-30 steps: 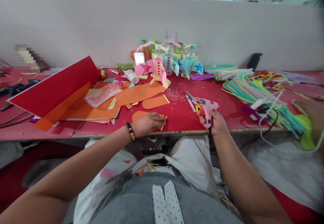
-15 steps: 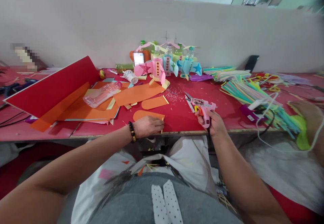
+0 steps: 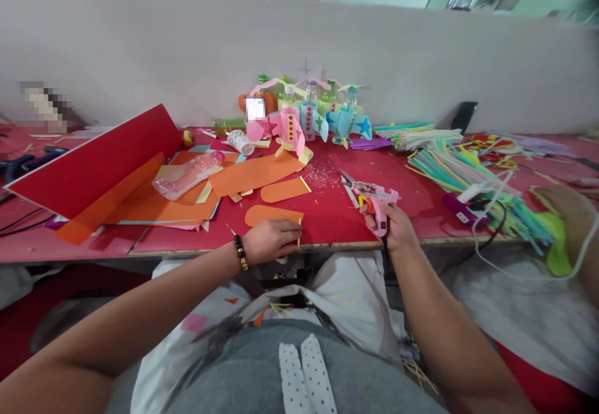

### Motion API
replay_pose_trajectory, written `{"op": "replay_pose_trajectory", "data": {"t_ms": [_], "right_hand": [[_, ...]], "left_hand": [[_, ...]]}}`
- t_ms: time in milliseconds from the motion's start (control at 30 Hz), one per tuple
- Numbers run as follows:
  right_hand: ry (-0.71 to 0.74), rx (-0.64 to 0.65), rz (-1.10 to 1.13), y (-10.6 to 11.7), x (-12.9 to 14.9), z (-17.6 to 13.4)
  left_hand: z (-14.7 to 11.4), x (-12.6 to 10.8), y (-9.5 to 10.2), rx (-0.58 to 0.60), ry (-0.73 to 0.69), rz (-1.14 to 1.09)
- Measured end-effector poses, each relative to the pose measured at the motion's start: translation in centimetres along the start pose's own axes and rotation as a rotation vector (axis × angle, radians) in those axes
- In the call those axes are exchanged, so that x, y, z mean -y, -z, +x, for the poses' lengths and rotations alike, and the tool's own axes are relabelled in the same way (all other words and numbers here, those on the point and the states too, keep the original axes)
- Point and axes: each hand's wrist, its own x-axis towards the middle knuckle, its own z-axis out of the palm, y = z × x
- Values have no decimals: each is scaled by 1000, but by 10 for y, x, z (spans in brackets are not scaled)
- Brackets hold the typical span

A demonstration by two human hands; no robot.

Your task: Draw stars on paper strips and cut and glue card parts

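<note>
My left hand, a beaded bracelet at its wrist, rests at the table's front edge. Its fingers are closed together on the end of a rounded orange paper piece, where a thin yellow strip runs along the straight edge; the thumb's grip is hidden. In my right hand is a pink glue gun with a yellow trigger, its nozzle pointing to the left, over the table. Behind my left hand lies a second rounded orange piece with a yellow strip on its end.
Decorated plastic bottles with paper wings stand at the back. A pink clear bottle lies on orange sheets to the left, by a leaning red board. Scissors lie near the nozzle. Coloured strips and a purple power socket are on the right.
My left hand has shifted slightly down and left on the orange piece, baring more of it. My right hand keeps the glue gun in nearly the same place.
</note>
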Motion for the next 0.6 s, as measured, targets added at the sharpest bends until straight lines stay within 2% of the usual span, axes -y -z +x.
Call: {"op": "replay_pose_trajectory", "data": {"t_ms": [267, 600], "right_hand": [[2, -16, -8, -1, 1, -1], [26, -18, -42, 0, 0, -1]], "left_hand": [[-5, -2, -1, -139, 58, -12], [-4, 5, -6, -66, 168, -120]]}}
